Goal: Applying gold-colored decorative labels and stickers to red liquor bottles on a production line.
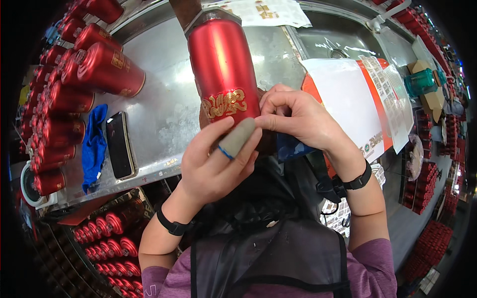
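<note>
Fingers of the left hand (206, 166): they lie close together over the near end of the red bottle (218, 57), touching it just below the gold emblem (224, 103); whether they clamp it I cannot tell, because their undersides are hidden.
Finger cover (239, 137): grey, worn on one finger of this hand, with a blue ring (226, 151) at its lower edge.
Fingers of the right hand (310, 116): bent; the thumb is stretched to the right edge of the bottle, a curled finger just above it; I cannot tell if something thin is pinched between them.
Bottle: in front of the person, above the metal bench (164, 119), its far end against a grey angular piece (238, 19).
Wrists: a black band (358, 178) is on the right one, and a black strap (170, 224) on the left one.
Left of the bench: a phone (120, 144) lies beside a blue cloth (94, 146); beyond them stand many red bottles in a crowded group (112, 70).
Right of the bottle: a white sheet (343, 99) lies partly over an orange-red one (313, 89), and patterned sheets (397, 107) are at its right side.
Farther away: a sink (340, 37) behind the white sheet, and a teal container (421, 82) near the right rim.
</note>
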`<act>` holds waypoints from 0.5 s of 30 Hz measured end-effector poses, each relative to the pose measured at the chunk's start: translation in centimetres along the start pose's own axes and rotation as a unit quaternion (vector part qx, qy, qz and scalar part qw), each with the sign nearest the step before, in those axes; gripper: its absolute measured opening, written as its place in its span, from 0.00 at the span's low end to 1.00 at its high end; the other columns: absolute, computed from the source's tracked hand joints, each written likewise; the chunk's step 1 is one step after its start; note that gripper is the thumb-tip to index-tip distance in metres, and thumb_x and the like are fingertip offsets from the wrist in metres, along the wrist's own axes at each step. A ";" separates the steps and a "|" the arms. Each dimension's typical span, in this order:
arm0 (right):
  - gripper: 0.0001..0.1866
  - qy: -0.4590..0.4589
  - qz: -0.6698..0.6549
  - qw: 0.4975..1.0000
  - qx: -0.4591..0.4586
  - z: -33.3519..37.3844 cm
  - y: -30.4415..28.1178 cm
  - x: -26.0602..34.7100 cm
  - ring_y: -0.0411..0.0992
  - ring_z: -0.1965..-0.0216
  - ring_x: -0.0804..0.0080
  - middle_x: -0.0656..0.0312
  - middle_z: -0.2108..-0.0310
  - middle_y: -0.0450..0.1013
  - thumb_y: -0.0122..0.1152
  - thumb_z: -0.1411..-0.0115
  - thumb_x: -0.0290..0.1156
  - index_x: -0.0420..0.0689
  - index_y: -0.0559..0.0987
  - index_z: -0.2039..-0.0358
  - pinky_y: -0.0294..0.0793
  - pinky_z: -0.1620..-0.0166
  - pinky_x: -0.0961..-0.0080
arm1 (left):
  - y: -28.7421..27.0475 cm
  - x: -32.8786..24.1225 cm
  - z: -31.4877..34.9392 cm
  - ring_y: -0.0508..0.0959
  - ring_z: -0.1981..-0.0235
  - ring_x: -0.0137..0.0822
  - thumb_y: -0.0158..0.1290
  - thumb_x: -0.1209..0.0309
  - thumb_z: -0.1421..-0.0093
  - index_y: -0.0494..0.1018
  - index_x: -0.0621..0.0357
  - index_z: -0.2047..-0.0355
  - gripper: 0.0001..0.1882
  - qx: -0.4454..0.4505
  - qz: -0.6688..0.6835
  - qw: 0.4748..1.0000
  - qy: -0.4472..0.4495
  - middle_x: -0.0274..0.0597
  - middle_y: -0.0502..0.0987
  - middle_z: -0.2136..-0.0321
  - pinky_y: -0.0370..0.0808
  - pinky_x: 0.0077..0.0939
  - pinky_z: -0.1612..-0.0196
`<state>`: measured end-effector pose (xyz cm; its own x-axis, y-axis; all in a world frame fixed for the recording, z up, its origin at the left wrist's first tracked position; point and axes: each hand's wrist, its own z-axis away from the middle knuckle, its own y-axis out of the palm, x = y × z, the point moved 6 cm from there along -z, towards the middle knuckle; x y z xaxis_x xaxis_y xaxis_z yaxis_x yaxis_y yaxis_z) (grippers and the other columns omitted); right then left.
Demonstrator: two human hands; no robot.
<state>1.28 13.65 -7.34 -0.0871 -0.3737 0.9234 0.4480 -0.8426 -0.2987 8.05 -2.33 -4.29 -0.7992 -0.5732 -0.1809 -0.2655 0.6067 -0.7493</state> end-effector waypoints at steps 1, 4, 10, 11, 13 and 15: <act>0.08 -0.006 -0.014 1.000 -0.005 0.1 0.1 -0.1 0.58 0.71 0.85 0.70 0.66 0.68 0.70 0.43 0.29 0.42 0.78 0.74 0.59 0.66 0.84 | 0.0 0.4 -0.4 0.71 0.45 0.47 0.64 0.73 0.52 0.81 0.57 0.55 0.21 -0.010 -0.011 0.999 -0.047 0.41 0.76 0.49 0.76 0.36 0.49; 0.07 0.003 -0.028 1.000 -0.004 0.6 -0.3 0.3 0.59 0.72 0.86 0.71 0.65 0.69 0.69 0.43 0.28 0.42 0.79 0.73 0.59 0.67 0.85 | 0.1 2.0 -1.3 0.63 0.37 0.49 0.66 0.69 0.51 0.73 0.56 0.42 0.33 0.002 -0.014 0.992 -0.128 0.45 0.68 0.39 0.61 0.42 0.37; 0.06 0.005 -0.013 1.000 -0.010 1.7 -1.1 0.8 0.58 0.76 0.89 0.70 0.64 0.71 0.68 0.42 0.27 0.41 0.80 0.71 0.59 0.69 0.87 | 0.3 4.0 -0.7 0.66 0.39 0.54 0.71 0.69 0.58 0.63 0.62 0.36 0.48 0.000 0.035 0.979 -0.202 0.53 0.64 0.36 0.65 0.43 0.39; 0.05 -0.002 -0.011 1.000 -0.012 1.8 -1.1 0.9 0.57 0.76 0.89 0.69 0.64 0.71 0.68 0.42 0.27 0.41 0.80 0.71 0.59 0.69 0.87 | 0.4 4.0 -0.5 0.66 0.39 0.54 0.71 0.69 0.58 0.63 0.62 0.36 0.48 0.001 0.035 0.979 -0.202 0.53 0.64 0.36 0.65 0.43 0.39; 0.06 0.010 0.004 1.000 -0.014 1.7 -1.4 0.8 0.58 0.76 0.89 0.69 0.65 0.72 0.68 0.42 0.27 0.41 0.80 0.71 0.59 0.70 0.87 | 0.3 4.0 -0.5 0.67 0.40 0.55 0.71 0.68 0.57 0.62 0.63 0.35 0.48 -0.009 0.032 0.979 -0.203 0.55 0.64 0.37 0.66 0.42 0.40; 0.06 0.021 0.018 0.999 -0.015 1.5 -1.4 0.5 0.58 0.76 0.89 0.69 0.65 0.72 0.68 0.42 0.28 0.41 0.80 0.71 0.59 0.70 0.87 | 0.4 4.2 -0.3 0.67 0.39 0.54 0.70 0.66 0.53 0.61 0.64 0.35 0.47 -0.013 0.053 0.976 -0.211 0.56 0.64 0.37 0.66 0.41 0.39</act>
<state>1.97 15.20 -6.07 -0.1087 -0.4199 0.9011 0.4240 -0.8394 -0.3400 4.44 -4.33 -5.20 -0.5317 -0.6784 -0.5071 -0.2112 0.6860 -0.6963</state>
